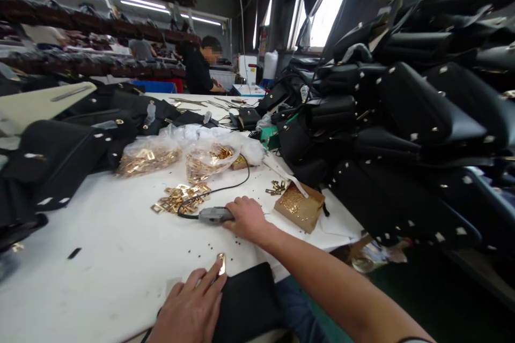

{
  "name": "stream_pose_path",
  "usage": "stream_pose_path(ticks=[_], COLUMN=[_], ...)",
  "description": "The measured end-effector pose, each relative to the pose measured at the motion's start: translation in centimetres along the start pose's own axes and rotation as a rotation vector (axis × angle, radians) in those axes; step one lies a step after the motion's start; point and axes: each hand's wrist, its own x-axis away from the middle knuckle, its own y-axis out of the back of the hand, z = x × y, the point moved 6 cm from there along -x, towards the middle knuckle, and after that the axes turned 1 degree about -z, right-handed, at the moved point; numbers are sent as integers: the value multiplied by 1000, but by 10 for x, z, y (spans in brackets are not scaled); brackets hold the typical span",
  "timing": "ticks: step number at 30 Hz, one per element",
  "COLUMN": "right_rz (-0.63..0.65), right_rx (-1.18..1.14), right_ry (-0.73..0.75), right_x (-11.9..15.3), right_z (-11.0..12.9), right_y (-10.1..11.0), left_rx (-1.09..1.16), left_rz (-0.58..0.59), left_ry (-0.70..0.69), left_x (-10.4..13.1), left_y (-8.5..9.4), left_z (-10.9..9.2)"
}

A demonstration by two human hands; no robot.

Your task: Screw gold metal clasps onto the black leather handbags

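Observation:
My right hand (248,220) is closed around the front end of a grey corded power tool (213,215) lying low over the white table. Nearer to me, my left hand (193,303) rests with its fingertips on a gold metal plate (221,263) at the edge of a black leather piece (249,300). The fingers of that hand lie nearly flat, side by side. Beyond the tool is a loose pile of gold metal fittings (181,198). A cardboard box (308,217) holding small gold parts is to the right of my right hand.
Plastic bags of gold fittings (148,158) stand behind the pile. Black bags are heaped high on the right (418,107) and more lie at left (60,144). Tiny dark bits dot the white table (120,257). A person in black (199,67) is at the far end.

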Motion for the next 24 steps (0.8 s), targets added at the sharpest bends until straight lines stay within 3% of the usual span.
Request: stream_pose_path(ticks=[4, 9, 11, 13, 19, 24], right_rz=[-44, -81, -40, 2, 43, 47], right_rx=[-36, -9, 8, 9, -62, -105], right_ry=[-63, -298, -366, -388, -357, -368], right_x=[11, 43, 55, 62, 57, 56], right_z=[-22, -117, -152, -172, -168, -169], right_y=[23, 70, 76, 71, 38, 43], left_rx=[14, 20, 34, 43, 75, 87], left_rz=[-20, -16, -8, 3, 11, 38], left_ry=[-16, 4, 18, 27, 54, 66], left_x=[-1, 0, 0, -1, -4, -5], left_y=[-1, 4, 5, 7, 13, 16], left_z=[1, 0, -1, -2, -4, -5])
